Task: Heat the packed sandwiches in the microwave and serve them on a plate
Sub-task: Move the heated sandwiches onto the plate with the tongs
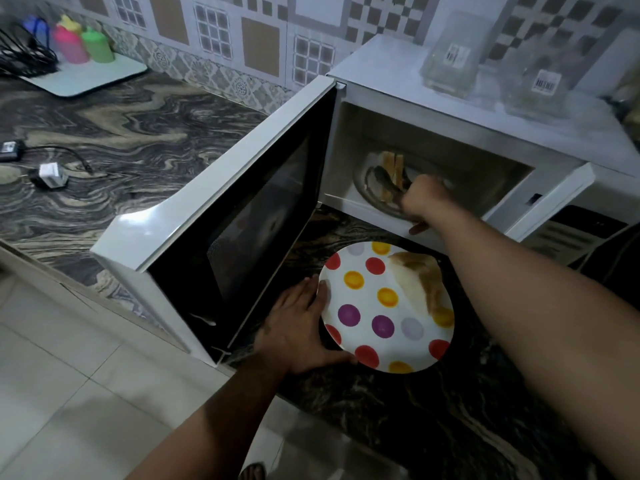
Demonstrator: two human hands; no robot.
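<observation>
A white microwave (pixel 433 109) stands on the counter with its door (pixel 221 216) swung wide open to the left. Inside, sandwich pieces (pixel 389 166) stand on the glass turntable (pixel 372 199). My right hand (pixel 424 199) reaches into the cavity, its fingers curled at the sandwiches; what it grips is hidden behind the hand. In front of the microwave lies a white plate (pixel 367 306) with coloured dots, carrying one sandwich half (pixel 420 282) on its far right side. My left hand (pixel 301 323) holds the plate's left rim, thumb along the near edge.
The open door blocks the counter left of the plate. Two clear glass jars (pixel 450 53) stand on top of the microwave. At the far left are coloured bottles (pixel 83 43) on a white tray, and a charger with cable (pixel 48 174). The marbled counter's front edge (pixel 69 285) runs diagonally.
</observation>
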